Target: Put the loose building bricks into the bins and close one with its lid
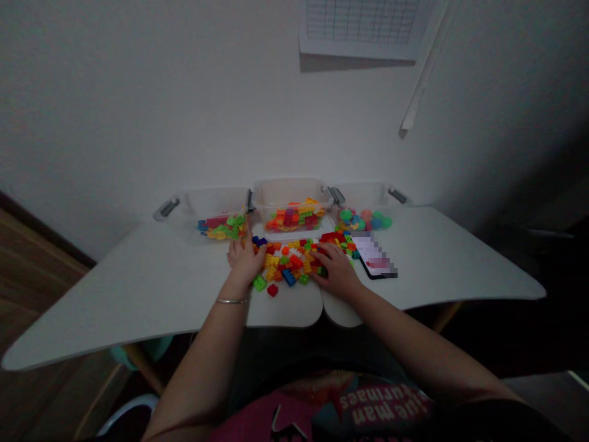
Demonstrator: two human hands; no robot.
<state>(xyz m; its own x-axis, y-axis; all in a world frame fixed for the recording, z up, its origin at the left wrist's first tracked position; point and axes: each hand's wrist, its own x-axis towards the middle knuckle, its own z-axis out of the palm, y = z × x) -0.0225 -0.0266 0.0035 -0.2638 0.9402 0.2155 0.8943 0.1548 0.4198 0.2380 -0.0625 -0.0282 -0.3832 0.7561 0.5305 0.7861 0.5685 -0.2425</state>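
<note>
A heap of colourful toy building bricks [294, 261] lies on the white table between my two hands. My left hand [247, 261], with a silver bangle at its wrist, rests at the heap's left edge, its fingers spread and holding nothing. Over the heap's right side reaches my right hand [338, 270], fingers apart and touching the bricks; nothing shows gripped in it. A blue brick [289, 277], a light green brick [260, 283] and a red brick [273, 290] lie at the heap's near edge.
Three clear plastic boxes stand along the wall: a left box [214, 199] and a middle box [294, 190] with colourful pieces, and a right box [363, 193] with round ones. A phone [373, 256] lies right of my right hand. The white table [161, 288] has a notched front edge.
</note>
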